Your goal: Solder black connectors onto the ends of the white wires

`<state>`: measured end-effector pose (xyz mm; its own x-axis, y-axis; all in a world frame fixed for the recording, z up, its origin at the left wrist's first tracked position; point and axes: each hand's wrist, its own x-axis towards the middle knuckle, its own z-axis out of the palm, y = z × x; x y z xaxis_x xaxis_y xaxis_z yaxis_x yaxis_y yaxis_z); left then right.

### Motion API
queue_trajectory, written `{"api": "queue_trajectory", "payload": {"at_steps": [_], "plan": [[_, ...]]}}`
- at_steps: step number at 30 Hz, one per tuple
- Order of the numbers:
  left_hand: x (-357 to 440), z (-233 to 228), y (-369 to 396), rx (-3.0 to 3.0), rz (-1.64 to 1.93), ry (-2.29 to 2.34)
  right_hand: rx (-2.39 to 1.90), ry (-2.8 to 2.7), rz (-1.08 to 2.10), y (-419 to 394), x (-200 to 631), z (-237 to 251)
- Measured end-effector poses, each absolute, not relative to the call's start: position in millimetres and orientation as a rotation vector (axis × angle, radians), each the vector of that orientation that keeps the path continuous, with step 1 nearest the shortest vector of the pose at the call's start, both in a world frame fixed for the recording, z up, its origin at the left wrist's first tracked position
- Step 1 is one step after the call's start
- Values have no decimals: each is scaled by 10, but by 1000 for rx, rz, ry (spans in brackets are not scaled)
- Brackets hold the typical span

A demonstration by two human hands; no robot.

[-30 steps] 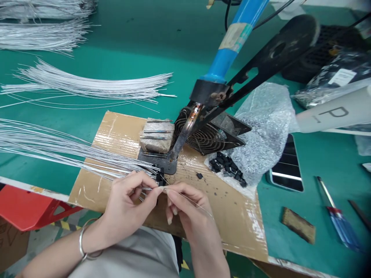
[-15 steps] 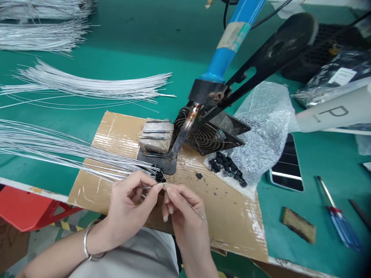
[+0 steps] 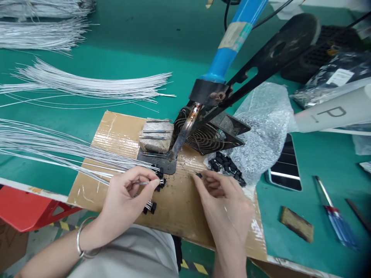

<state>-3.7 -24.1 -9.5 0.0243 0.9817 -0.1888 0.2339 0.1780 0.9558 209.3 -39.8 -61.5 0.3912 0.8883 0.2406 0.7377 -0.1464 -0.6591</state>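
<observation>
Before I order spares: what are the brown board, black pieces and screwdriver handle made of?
Brown board: likely corrugated cardboard, going by its ridged surface; shiny in streaks.
Black pieces: probably plastic, opaque and crisp-edged, though rubber is possible.
Screwdriver handle: likely hard plastic, translucent-looking blue with glossy highlights.

Large "P" (image 3: 332, 112) — on white cylinder (image 3: 355, 103); bag label (image 3: 340, 77) — illegible.

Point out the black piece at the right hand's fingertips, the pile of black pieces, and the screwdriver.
Black piece (image 3: 199, 175): head view, middle of its visible face.
Pile of black pieces (image 3: 226, 165): head view, visible middle.
Screwdriver (image 3: 337, 221): head view, on its blue handle.
</observation>
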Motion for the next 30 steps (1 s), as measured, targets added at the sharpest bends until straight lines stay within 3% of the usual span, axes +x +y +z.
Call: {"api": "queue_trajectory", "payload": {"at_steps": [9,13,17,24,30], "plan": [[-86,-88,-278,1322,875,1445,-1882,-1764,-97,-397,2178,-650],[-86,-87,-264,1337,863,1449,-1881,-1752,-78,-411,2198,-651],[-72,-66,-244,1358,864,1444,-1880,-1408,300,-447,2118,-621],[-49,-28,-207,1360,862,1433,-1518,-819,977,-492,1622,-349],[-66,13,-189,1325,807,1408,-1422,-696,1186,-473,1398,-234]]}}
